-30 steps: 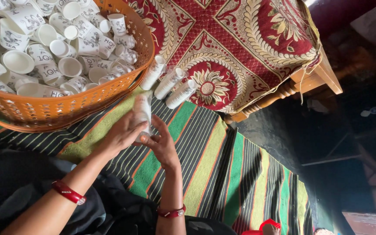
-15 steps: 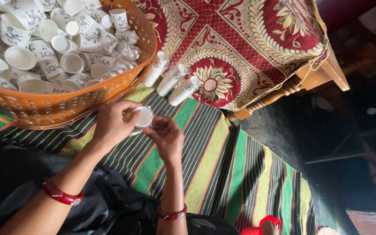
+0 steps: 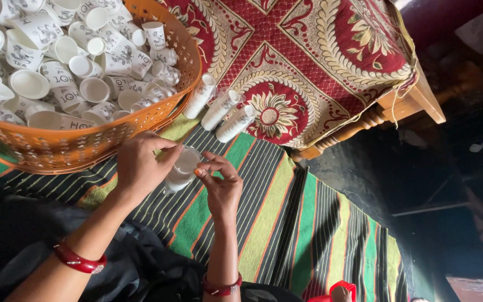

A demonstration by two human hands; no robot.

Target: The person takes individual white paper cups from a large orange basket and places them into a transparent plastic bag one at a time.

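Both hands have dropped a bit lower vs. half a sec ago, cup now tipped w/ its mouth toward the right hand. Left hand (image 3: 141, 165) is curled round a small paper cup (image 3: 182, 169), thumb and fingers closed on its side. Right hand (image 3: 220, 182) sits just beside the cup's rim, fingertips pinched together at the edge; can't tell if it grips anything. Cup lies between the hands, long axis running roughly left-right, base in the left palm. Left hand is nearer, already holding it. Orange basket (image 3: 102, 142) full of loose cups sits just above-left; three cup stacks (image 3: 219, 109) lie on the patterned red cloth (image 3: 320, 67). Striped mat (image 3: 275, 223) under the hands.
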